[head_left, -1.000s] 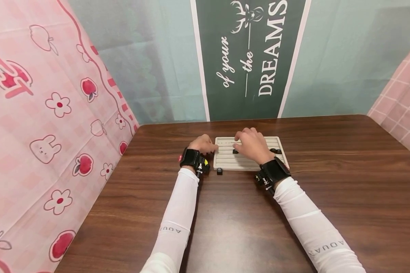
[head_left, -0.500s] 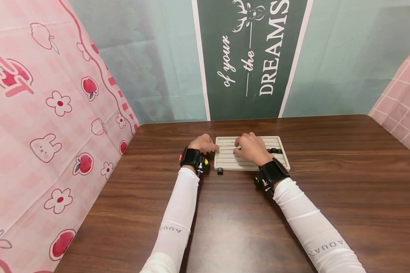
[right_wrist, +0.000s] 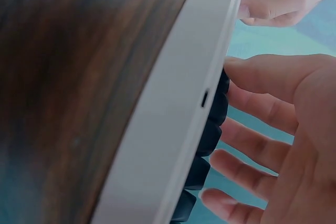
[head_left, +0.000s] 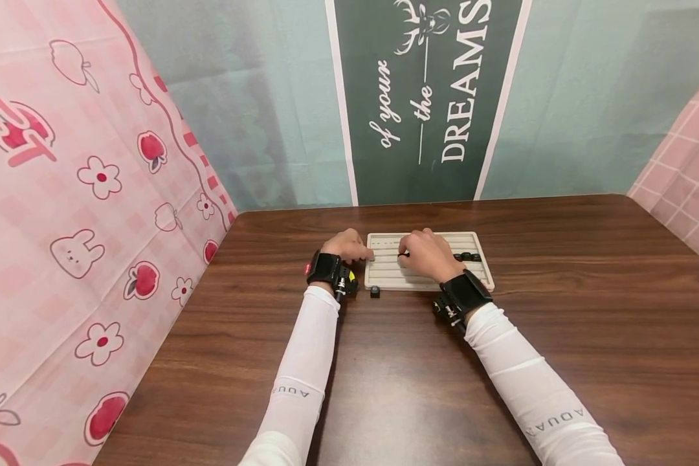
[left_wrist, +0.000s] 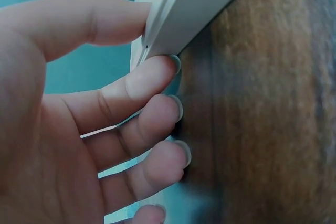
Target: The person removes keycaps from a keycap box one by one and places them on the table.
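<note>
A shallow off-white tray [head_left: 384, 281] with long ridged rows lies on the table, shaped like a keyboard base. At its left end my left hand [head_left: 347, 246] holds the rim; in the left wrist view the thumb is on the top edge and the index fingertip against the side. Over the tray's middle, my right hand [head_left: 428, 254] pinches a black keycap [head_left: 404, 254] between thumb and index finger. More black keycaps [head_left: 467, 257] sit in a row right of it, partly hidden by the hand. The right wrist view shows these keycaps [right_wrist: 197, 173] lined up along the tray.
One loose black keycap [head_left: 375, 292] lies on the wooden table [head_left: 384, 375] just in front of the tray's near left corner. Behind the table hangs a green printed cloth [head_left: 419, 181]. A pink patterned cloth [head_left: 110, 259] borders the left side.
My right hand has lowered slightly and its fingertips have closed about the keycap. More of the keycap row shows right of that hand. My left hand has stayed at the tray's end.
</note>
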`<state>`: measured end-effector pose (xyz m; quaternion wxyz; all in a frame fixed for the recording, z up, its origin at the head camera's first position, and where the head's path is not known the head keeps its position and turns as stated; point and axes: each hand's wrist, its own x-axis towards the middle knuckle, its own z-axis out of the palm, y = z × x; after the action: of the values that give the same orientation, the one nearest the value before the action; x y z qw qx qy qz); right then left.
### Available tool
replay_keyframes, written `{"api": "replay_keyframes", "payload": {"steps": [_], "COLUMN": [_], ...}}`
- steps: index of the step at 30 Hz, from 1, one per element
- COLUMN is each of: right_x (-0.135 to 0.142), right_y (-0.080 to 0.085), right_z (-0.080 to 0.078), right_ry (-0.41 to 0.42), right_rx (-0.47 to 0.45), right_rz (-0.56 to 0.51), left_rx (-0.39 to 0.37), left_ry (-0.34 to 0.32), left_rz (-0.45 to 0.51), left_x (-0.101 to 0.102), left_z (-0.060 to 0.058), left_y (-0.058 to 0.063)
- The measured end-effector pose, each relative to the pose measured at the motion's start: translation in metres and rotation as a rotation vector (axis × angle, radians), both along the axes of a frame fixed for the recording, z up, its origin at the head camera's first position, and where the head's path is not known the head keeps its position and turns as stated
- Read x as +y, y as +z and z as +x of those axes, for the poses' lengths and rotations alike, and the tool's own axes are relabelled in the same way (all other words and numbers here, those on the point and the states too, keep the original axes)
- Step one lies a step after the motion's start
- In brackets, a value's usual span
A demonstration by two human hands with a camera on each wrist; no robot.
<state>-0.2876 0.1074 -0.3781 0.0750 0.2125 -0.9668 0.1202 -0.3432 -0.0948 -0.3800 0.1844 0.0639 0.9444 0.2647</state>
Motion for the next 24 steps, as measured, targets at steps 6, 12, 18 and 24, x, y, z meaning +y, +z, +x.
{"api": "replay_keyframes", "payload": {"steps": [6, 12, 18, 24], "right_x": [0.0, 0.0006, 0.0002, 0.0003], "right_y": [-0.0003, 0.0001, 0.0007, 0.0016], "right_z": [0.0002, 0.0004, -0.0005, -0.0012], "right_ry": [0.015, 0.009, 0.006, 0.0], "right_rx": [-0.005, -0.029, -0.041, -0.058], "right_rz": [0.001, 0.011, 0.022, 0.013], "left_rx": [0.011, 0.021, 0.028, 0.015], "left_ry": [0.001, -0.005, -0.005, 0.009], "left_rz": [-0.023, -0.044, -0.06, -0.056], "left_x": [0.0007, 0.0012, 0.0017, 0.0023], "left_z": [0.0012, 0.0018, 0.0017, 0.0028], "left_y": [0.0008, 0.001, 0.0011, 0.0025]}}
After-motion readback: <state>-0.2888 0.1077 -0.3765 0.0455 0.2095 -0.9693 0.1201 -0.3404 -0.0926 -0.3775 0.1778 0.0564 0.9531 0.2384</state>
